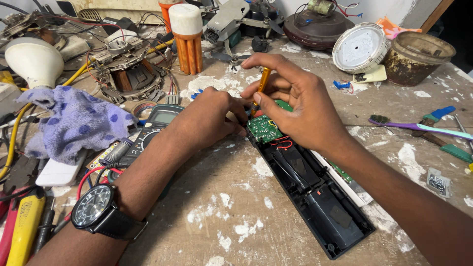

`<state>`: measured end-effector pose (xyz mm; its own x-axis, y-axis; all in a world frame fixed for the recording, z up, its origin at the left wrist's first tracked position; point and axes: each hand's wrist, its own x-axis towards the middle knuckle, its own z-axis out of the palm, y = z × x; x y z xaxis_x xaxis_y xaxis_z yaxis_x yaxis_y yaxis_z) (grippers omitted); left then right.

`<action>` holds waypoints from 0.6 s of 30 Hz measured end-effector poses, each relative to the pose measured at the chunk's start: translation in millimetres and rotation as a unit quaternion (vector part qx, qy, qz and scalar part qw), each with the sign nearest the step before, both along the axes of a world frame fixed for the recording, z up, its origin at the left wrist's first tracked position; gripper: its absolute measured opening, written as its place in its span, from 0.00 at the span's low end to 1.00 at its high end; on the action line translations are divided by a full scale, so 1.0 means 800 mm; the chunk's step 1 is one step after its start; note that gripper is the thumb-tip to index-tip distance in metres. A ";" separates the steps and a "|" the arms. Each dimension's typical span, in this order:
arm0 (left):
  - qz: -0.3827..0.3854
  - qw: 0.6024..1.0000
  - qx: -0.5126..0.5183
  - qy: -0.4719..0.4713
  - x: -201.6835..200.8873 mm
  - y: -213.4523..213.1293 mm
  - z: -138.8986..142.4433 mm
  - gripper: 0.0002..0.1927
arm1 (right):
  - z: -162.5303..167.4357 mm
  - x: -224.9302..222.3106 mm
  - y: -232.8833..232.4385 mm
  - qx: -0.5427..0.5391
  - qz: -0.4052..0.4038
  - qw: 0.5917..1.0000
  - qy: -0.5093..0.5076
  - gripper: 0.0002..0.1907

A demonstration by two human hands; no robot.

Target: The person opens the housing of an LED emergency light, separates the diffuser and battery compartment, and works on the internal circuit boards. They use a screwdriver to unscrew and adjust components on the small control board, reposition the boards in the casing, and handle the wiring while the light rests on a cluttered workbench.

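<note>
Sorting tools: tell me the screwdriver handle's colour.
Orange, in the head view: screwdriver in the right hand.

A long black plastic casing (315, 197) lies open diagonally at centre frame, a green circuit board (263, 129) (red wires attached) at its upper end, an orange-handled screwdriver (262, 83) upright above it.

Screens and packets on the workbench

A multimeter's greyish rectangular screen (165, 116) is seen left of centre, set in a dark casing and partly hidden behind the left forearm. A small clear packet (438, 182) with dark contents and a whitish label is found lying flat near the right edge, on the paint-flecked wooden table (236, 216).
</note>
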<state>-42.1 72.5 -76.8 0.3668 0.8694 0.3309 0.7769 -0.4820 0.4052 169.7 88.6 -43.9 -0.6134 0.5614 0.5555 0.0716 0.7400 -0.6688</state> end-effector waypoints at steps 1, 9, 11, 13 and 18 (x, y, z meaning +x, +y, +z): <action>-0.008 1.000 0.006 -0.005 0.001 -0.001 0.001 0.12 | 0.001 -0.002 -0.002 0.006 -0.007 1.000 -0.007 0.23; 0.014 1.000 -0.019 -0.003 0.003 -0.004 0.003 0.12 | 0.001 -0.010 -0.024 0.117 -0.068 0.991 -0.005 0.22; 0.007 1.000 -0.011 -0.004 0.003 -0.004 0.002 0.12 | 0.005 -0.010 -0.025 0.060 -0.053 0.997 0.002 0.21; -0.001 1.000 -0.002 -0.005 0.003 -0.003 0.003 0.13 | 0.007 -0.011 -0.024 -0.016 -0.034 0.999 0.013 0.21; 0.024 0.999 -0.028 -0.008 0.002 -0.001 0.000 0.12 | 0.000 -0.012 -0.026 0.139 -0.085 0.986 -0.010 0.20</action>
